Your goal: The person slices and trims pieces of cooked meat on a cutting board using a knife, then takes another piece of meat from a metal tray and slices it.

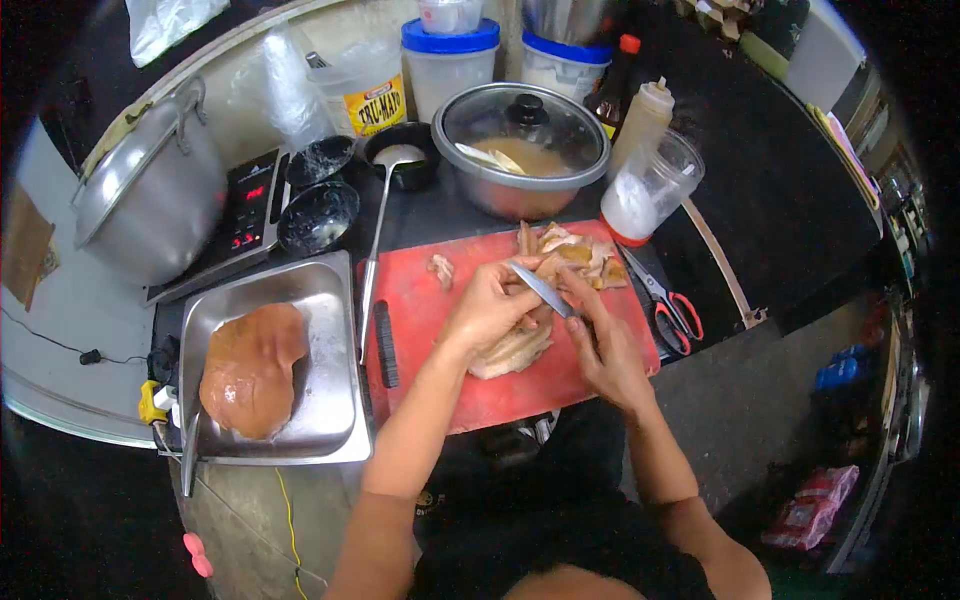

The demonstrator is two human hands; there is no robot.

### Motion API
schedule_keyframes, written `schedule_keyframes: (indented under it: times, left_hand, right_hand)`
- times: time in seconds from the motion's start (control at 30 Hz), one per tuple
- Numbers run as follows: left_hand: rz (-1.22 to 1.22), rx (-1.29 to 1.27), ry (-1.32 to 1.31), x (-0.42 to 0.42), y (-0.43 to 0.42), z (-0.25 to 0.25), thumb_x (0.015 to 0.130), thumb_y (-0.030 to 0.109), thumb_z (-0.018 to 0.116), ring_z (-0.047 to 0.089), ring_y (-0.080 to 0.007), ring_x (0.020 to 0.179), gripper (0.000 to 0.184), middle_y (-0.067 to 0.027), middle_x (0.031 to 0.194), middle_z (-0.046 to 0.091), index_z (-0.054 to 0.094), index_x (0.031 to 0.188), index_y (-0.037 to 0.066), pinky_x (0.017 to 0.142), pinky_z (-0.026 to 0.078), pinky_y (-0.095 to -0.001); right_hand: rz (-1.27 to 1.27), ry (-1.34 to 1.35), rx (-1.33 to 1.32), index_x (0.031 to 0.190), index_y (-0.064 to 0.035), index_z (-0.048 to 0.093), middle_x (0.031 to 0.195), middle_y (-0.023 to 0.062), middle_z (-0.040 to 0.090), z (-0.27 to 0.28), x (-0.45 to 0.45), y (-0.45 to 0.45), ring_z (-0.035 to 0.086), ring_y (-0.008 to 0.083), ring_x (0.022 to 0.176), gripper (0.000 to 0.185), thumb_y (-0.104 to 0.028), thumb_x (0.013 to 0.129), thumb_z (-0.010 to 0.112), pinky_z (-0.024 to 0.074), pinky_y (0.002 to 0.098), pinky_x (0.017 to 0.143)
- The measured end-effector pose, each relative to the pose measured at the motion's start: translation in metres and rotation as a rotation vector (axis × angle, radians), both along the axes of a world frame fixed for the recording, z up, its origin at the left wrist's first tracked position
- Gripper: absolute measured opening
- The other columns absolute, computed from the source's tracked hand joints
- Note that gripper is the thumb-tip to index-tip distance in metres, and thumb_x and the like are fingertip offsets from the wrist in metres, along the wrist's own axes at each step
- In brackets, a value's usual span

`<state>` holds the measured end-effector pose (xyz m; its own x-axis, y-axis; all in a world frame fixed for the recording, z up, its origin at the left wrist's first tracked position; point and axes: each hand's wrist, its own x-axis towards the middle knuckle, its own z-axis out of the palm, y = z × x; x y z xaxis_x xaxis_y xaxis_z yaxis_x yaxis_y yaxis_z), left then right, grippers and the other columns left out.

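My right hand [608, 350] is closed around a knife [541, 288], its blade slanting up and left over the cutting board. My left hand [490, 308] is closed on a pale piece of meat, mostly hidden by the fingers and blade. Beneath both hands, a larger pale slab of meat [512, 352] lies on the red cutting board [440, 400]. Several cut pieces of cooked meat [598, 262] are heaped at the board's far right, and one small scrap [441, 270] sits at its upper left.
Left of the board stands a steel tray [340, 420] with a large brown piece of meat [255, 370] and tongs. A ladle [372, 262] rests between tray and board. Scissors [665, 305] lie at the right. Behind are a lidded pot [520, 190], tubs and bottles.
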<state>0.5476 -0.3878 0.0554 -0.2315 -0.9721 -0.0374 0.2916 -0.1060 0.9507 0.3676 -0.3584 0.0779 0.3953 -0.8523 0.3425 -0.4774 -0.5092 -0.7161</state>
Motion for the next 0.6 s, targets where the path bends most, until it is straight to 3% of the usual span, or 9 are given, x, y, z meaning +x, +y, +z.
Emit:
schedule_keyframes:
  times: [0.23, 0.3, 0.4, 0.6]
  left_hand:
    - [-0.018, 0.030, -0.039, 0.001, 0.000, 0.002, 0.085, 0.010, 0.065, 0.057, -0.0038, 0.066, 0.020, -0.0001, 0.083, 0.066, 0.065, 0.103, 0.002, 0.052, 0.045, -0.0173]
    - [-0.018, 0.028, -0.032, 0.000, -0.001, 0.000, 0.085, 0.010, 0.065, 0.057, -0.0036, 0.065, 0.020, -0.0001, 0.083, 0.066, 0.065, 0.104, 0.002, 0.052, 0.045, -0.0172]
    - [-0.015, 0.017, -0.040, -0.001, -0.001, -0.002, 0.084, 0.009, 0.066, 0.057, -0.0032, 0.064, 0.023, -0.0006, 0.085, 0.067, 0.064, 0.106, 0.002, 0.051, 0.045, -0.0168]
    - [0.007, 0.015, -0.038, -0.003, -0.003, -0.005, 0.083, 0.007, 0.068, 0.056, -0.0030, 0.062, 0.032, -0.0028, 0.087, 0.067, 0.061, 0.113, -0.002, 0.047, 0.045, -0.0170]
  right_hand:
    - [-0.038, 0.065, -0.016, 0.135, -0.0093, 0.041, 0.119, 0.0206, 0.058, -0.005, -0.001, -0.011, 0.058, 0.0370, 0.106, 0.047, -0.004, 0.089, 0.049, 0.0465, 0.0432, 0.086]
    - [-0.083, 0.171, 0.065, 0.133, -0.0047, 0.045, 0.123, 0.0188, 0.057, -0.005, -0.002, -0.010, 0.058, 0.0314, 0.111, 0.042, -0.004, 0.091, 0.048, 0.0446, 0.0376, 0.091]
    - [-0.039, 0.007, -0.087, 0.131, -0.0122, 0.047, 0.117, 0.0223, 0.058, -0.016, -0.003, -0.016, 0.058, 0.0387, 0.105, 0.044, -0.004, 0.088, 0.051, 0.0472, 0.0442, 0.085]
    - [-0.054, -0.205, -0.073, 0.123, -0.0023, 0.054, 0.120, 0.0191, 0.059, -0.014, -0.006, -0.017, 0.056, 0.0292, 0.115, 0.034, 0.000, 0.089, 0.049, 0.0420, 0.0354, 0.096]
